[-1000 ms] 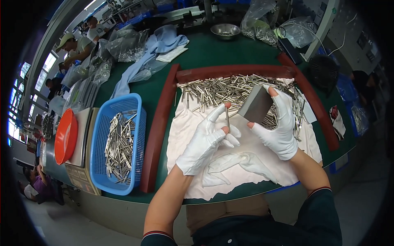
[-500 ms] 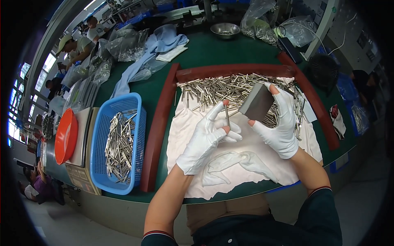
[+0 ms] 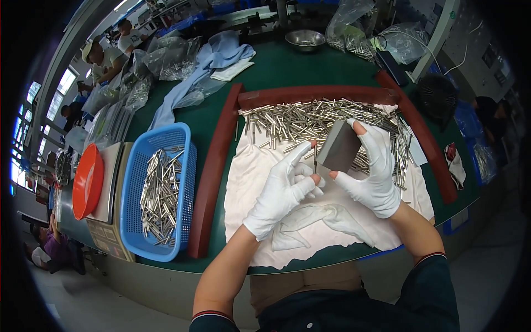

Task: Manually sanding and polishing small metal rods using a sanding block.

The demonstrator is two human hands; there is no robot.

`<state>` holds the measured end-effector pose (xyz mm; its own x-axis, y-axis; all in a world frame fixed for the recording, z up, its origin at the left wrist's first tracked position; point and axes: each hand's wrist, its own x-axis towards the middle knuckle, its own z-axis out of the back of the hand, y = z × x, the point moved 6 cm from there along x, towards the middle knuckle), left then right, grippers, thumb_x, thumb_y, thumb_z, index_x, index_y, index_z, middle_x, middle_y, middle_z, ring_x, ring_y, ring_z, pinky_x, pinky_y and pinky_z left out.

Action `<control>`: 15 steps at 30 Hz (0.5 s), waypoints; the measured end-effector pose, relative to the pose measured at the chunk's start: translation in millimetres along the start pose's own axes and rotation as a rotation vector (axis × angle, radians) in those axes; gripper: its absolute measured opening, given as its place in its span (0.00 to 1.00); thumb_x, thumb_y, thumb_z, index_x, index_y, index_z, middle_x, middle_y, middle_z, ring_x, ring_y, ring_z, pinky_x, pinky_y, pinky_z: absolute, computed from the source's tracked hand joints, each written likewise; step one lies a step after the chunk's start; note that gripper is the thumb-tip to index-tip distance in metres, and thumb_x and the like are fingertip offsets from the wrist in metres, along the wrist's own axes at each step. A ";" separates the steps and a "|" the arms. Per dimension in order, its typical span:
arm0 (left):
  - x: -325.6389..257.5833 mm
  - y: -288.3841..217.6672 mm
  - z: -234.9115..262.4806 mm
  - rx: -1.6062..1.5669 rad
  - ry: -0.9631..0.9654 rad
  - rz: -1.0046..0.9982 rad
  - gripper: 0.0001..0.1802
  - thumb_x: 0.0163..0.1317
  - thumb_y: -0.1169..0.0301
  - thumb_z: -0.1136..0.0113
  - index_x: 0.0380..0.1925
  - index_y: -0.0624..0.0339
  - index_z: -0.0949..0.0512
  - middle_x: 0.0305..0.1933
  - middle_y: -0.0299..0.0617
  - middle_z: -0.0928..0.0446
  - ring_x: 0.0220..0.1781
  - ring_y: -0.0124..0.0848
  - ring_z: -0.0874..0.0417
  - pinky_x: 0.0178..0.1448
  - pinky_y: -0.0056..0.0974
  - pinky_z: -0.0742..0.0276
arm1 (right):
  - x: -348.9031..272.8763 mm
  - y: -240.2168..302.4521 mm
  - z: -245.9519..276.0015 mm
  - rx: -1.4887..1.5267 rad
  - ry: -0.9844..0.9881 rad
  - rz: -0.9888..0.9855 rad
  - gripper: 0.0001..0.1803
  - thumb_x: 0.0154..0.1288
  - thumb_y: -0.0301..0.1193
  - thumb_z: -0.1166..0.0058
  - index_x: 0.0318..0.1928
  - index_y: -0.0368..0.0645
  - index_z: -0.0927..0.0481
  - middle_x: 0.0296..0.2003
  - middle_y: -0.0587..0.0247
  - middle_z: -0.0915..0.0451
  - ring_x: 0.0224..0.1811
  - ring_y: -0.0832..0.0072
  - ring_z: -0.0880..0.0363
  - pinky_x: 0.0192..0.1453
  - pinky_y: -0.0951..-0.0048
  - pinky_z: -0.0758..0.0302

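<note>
Left hand: the white-gloved left hand (image 3: 285,191) is closed around a thin metal pin (image 3: 315,160), which is pinched upright between thumb and fingers, so that its side can be brought against the block.
Right hand: the gloved right hand (image 3: 371,169) is clamped on a grey block (image 3: 338,148), held tilted above the cloth with one flat face turned toward the pin.
Pin and block: they are just beside each other; contact cannot be told.
White cloth (image 3: 326,227): it is spread on the counter (image 3: 276,72) beneath both hands, apparently to catch and cushion parts.
Loose pins (image 3: 310,119): a heap is kept at the far edge of the cloth, penned in by a red-brown border (image 3: 213,177).
Blue basket (image 3: 160,191): set to the left, outside the border, it is partly filled with pins.
Orange dish (image 3: 87,180): it is propped further left, on a scale-like tray.
</note>
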<state>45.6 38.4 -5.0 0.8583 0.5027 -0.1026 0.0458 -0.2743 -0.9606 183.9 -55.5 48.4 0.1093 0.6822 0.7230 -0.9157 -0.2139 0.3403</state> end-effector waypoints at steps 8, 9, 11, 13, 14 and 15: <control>-0.4 -1.6 -0.6 -0.032 -0.001 0.013 0.38 0.62 0.72 0.38 0.70 0.62 0.44 0.40 0.46 0.21 0.37 0.28 0.19 0.42 0.30 0.22 | 0.9 1.2 -2.2 -0.024 0.031 0.033 0.51 0.35 0.30 0.29 0.66 0.41 0.35 0.56 0.56 0.29 0.54 0.58 0.32 0.58 0.60 0.33; -0.2 -1.3 -0.2 -0.021 -0.005 0.032 0.38 0.62 0.71 0.38 0.70 0.62 0.44 0.39 0.46 0.21 0.36 0.28 0.19 0.41 0.30 0.22 | 0.7 0.5 -2.7 -0.016 0.040 0.033 0.51 0.35 0.31 0.29 0.65 0.41 0.35 0.56 0.56 0.29 0.54 0.59 0.32 0.59 0.60 0.33; -0.5 -3.3 -0.4 -0.069 0.011 0.040 0.38 0.62 0.71 0.37 0.70 0.62 0.44 0.38 0.45 0.21 0.35 0.28 0.19 0.40 0.30 0.23 | 0.3 -1.1 -2.9 0.013 0.049 0.012 0.50 0.35 0.31 0.29 0.65 0.41 0.34 0.56 0.56 0.29 0.54 0.59 0.32 0.59 0.60 0.33; -0.2 -3.8 -1.3 -0.117 0.027 0.047 0.39 0.61 0.71 0.37 0.70 0.62 0.43 0.37 0.45 0.21 0.34 0.27 0.19 0.39 0.29 0.23 | 0.0 -2.6 -3.2 0.040 0.059 -0.008 0.50 0.35 0.31 0.29 0.65 0.41 0.34 0.56 0.56 0.29 0.54 0.59 0.32 0.60 0.60 0.34; 0.1 -3.8 -1.4 -0.131 0.028 0.050 0.39 0.61 0.71 0.37 0.70 0.63 0.43 0.36 0.45 0.20 0.33 0.27 0.20 0.39 0.29 0.24 | 0.0 -3.2 -3.4 0.038 0.067 -0.017 0.50 0.35 0.30 0.29 0.65 0.41 0.34 0.56 0.56 0.29 0.55 0.59 0.32 0.60 0.61 0.34; 0.3 -3.6 -1.4 -0.146 0.029 0.052 0.39 0.60 0.71 0.36 0.69 0.63 0.43 0.35 0.45 0.20 0.32 0.27 0.20 0.38 0.29 0.24 | 0.0 -3.7 -3.8 0.036 0.075 -0.026 0.50 0.35 0.30 0.29 0.65 0.41 0.34 0.56 0.56 0.29 0.55 0.59 0.33 0.60 0.61 0.34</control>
<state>46.4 38.4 -1.2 0.8759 0.4612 -0.1417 0.0728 -0.4167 -0.9061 185.9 -52.0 44.9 0.1024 0.7376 0.6674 -0.8985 -0.2194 0.3803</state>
